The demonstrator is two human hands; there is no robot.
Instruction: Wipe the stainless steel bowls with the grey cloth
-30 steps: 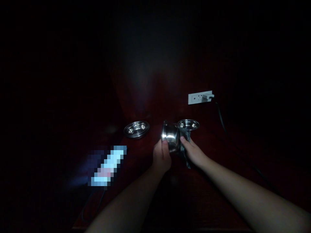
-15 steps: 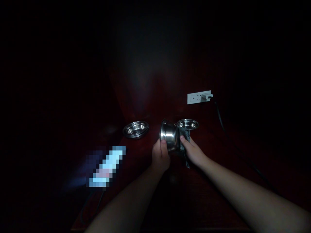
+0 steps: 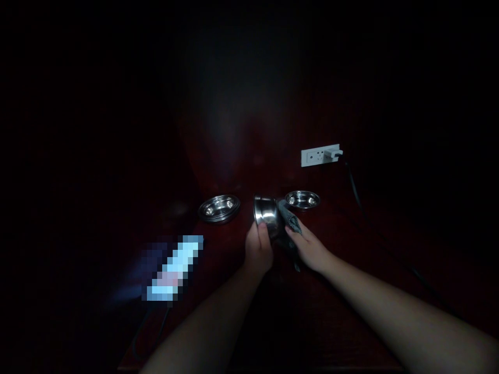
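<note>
The scene is very dark. My left hand [image 3: 258, 249] grips a shiny steel bowl [image 3: 266, 214] tipped on its side above a dark red table [image 3: 335, 244]. My right hand [image 3: 309, 245] presses a dark patterned cloth [image 3: 290, 223] against the bowl's outer side, fingers closed on the cloth. A second steel bowl [image 3: 302, 199] stands upright just behind my right hand. Further left on the table rests a stack of shallow steel bowls [image 3: 219, 207].
A white power strip [image 3: 320, 155] with a plug and a black cable [image 3: 355, 192] lies at the back right. A glowing pixelated object [image 3: 173, 268] lies at the left front with a thin cord trailing from it. Everything beyond is in darkness.
The bowl in my left hand has shifted slightly left and turned, and the cloth under my right hand has slid up over its side. The other bowls have stayed put.
</note>
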